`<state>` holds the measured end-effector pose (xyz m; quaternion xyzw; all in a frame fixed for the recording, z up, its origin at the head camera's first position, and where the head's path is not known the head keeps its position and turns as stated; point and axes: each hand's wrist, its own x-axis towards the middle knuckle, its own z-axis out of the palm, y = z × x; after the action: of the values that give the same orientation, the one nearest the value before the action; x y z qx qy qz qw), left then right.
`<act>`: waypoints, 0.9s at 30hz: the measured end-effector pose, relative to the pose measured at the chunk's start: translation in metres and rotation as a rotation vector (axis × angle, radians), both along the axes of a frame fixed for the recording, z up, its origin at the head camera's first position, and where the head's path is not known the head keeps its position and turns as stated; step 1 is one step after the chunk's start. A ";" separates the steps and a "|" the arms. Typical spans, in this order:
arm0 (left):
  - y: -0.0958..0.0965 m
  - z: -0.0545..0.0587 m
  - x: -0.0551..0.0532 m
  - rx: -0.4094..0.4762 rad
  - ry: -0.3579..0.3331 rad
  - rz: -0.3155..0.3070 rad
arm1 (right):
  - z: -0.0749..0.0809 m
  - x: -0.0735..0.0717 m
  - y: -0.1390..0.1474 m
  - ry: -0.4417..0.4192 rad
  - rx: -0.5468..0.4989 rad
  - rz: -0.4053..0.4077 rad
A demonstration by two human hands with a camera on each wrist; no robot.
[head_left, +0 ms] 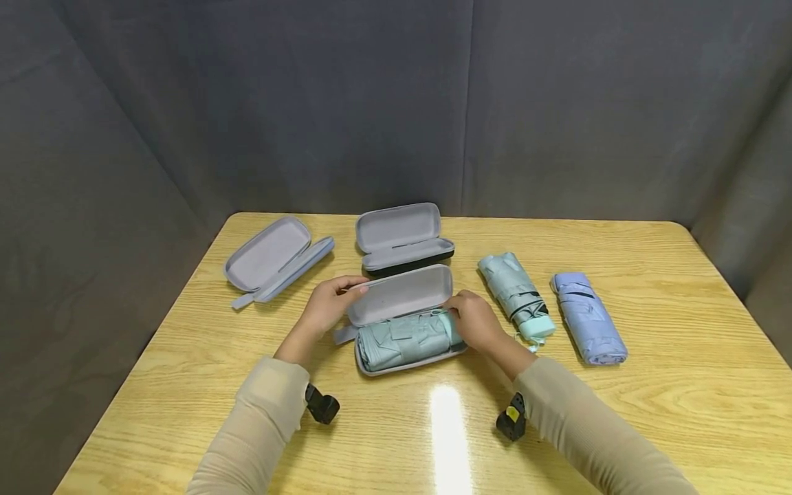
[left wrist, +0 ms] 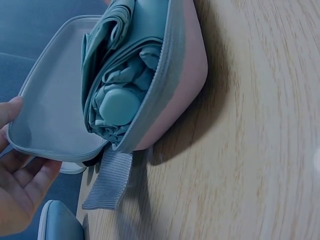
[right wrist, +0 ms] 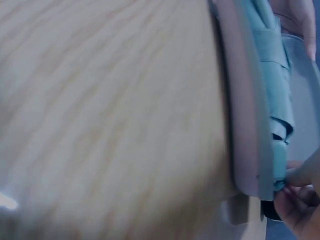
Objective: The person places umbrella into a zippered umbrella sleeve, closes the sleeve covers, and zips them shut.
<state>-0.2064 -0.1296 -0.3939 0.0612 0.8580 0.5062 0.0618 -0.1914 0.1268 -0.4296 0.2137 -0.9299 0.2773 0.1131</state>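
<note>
A pink zip case (left wrist: 187, 85) with a grey lining lies unfolded on the table. Inside its lower half rests a folded teal umbrella (head_left: 405, 342), with its pale handle end toward the right. My left hand (head_left: 329, 302) grips the left end of the raised lid (left wrist: 55, 95), thumb on the inner side and fingers behind. Below that end hangs the case's grey ribbed pull tab (left wrist: 110, 180). At the case's right end, my right hand (head_left: 475, 320) pinches the cord at the umbrella's handle end (right wrist: 280, 182) between thumb and fingers.
Behind stand an unfolded black case (head_left: 408, 260) and, farther left, an unfolded blue case (head_left: 297, 268). On the right lie a second teal umbrella (head_left: 512, 285) and a periwinkle umbrella (head_left: 588, 320). Dark curtain (head_left: 371, 103) hangs beyond the wooden table (head_left: 699, 385).
</note>
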 end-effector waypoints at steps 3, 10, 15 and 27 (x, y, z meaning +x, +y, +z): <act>0.000 0.000 0.001 0.000 0.009 -0.005 | 0.003 -0.002 0.001 -0.080 -0.043 -0.009; 0.000 0.000 0.003 0.004 0.012 -0.012 | 0.002 -0.007 0.003 -0.302 -0.231 -0.136; 0.000 0.000 0.004 0.012 -0.001 -0.009 | 0.003 -0.007 0.003 -0.331 -0.255 -0.165; -0.001 0.000 0.005 0.031 -0.004 -0.021 | 0.004 -0.010 0.005 -0.346 -0.179 -0.116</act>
<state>-0.2015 -0.1301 -0.3943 0.0700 0.8493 0.5188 0.0679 -0.2014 0.1319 -0.4260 0.0980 -0.9178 0.3844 -0.0139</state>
